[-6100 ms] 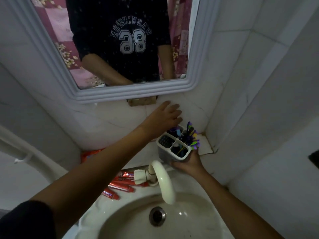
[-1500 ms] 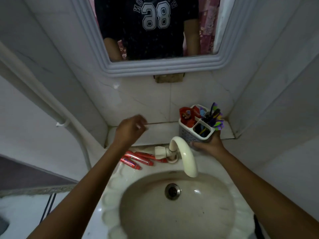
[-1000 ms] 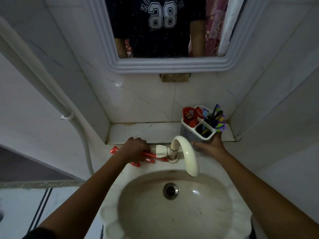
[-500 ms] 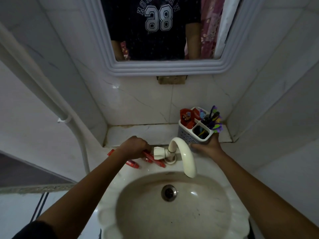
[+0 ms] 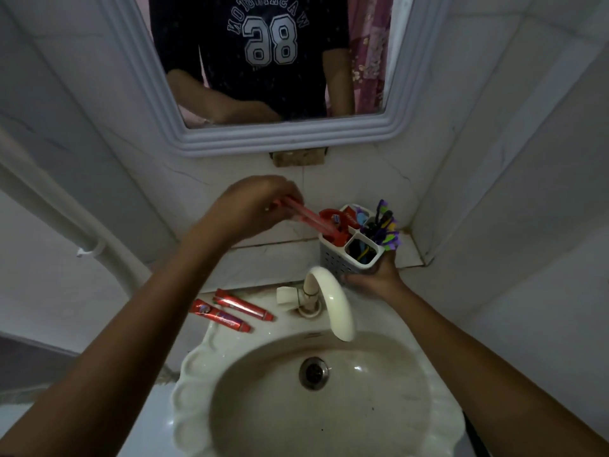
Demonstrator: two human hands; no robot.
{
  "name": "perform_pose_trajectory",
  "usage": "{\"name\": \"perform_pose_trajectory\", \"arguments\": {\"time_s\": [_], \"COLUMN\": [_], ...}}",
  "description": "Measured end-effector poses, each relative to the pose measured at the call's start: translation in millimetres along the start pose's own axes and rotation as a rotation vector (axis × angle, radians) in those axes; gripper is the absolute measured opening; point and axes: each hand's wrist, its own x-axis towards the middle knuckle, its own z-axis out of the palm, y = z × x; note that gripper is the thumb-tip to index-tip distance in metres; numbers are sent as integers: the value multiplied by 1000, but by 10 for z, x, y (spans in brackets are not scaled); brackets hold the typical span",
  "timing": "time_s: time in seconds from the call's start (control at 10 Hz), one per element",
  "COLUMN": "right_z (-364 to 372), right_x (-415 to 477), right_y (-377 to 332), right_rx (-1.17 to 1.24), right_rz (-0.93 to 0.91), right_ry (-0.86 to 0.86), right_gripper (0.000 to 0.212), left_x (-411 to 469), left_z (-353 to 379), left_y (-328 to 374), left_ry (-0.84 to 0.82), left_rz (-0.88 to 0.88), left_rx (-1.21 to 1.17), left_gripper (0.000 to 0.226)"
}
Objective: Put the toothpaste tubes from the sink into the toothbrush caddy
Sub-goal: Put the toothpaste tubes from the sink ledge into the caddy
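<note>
So the right hand (image 5: pixel 374 278) grips the caddy (image 5: pixel 349 255) steady while the left hand (image 5: pixel 253 209) pinches a toothpaste tube (image 5: pixel 309 221), angling it cap-down into the compartment nearest it.

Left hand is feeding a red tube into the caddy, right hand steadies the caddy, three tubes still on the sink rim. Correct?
Not quite: the head view shows two toothpaste tubes left on the sink rim, not three. The left hand feeding a red tube into the caddy and the steadying right hand are right.
</note>
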Motion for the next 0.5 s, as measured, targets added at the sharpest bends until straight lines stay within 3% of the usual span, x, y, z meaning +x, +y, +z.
{"name": "perform_pose_trajectory", "arguments": {"time_s": [0.1,0.2,0.3,0.4,0.5], "right_z": [-43,-87,-108,-102,-55], "right_x": [-3,-32,-26,-114,-129], "right_y": [14,44,55,-163,-125], "right_rx": [24,-113,-190,-11,122], "right_rz": [19,47,14,61,173], "right_ry": [-45,-50,-49,-248,-138], "right_gripper": [76,103,112,78,82], "left_x": [336,568,677,676,566], "left_z": [158,422,658,817,813], "left_y": [305,483,609,648,593], "left_ry": [-71,-157,-244,-223,-123], "left_rz": [35,18,6,-7,-46], "left_rx": [42,111,187,82,-83], "left_gripper": [21,25,36,44,48]}}
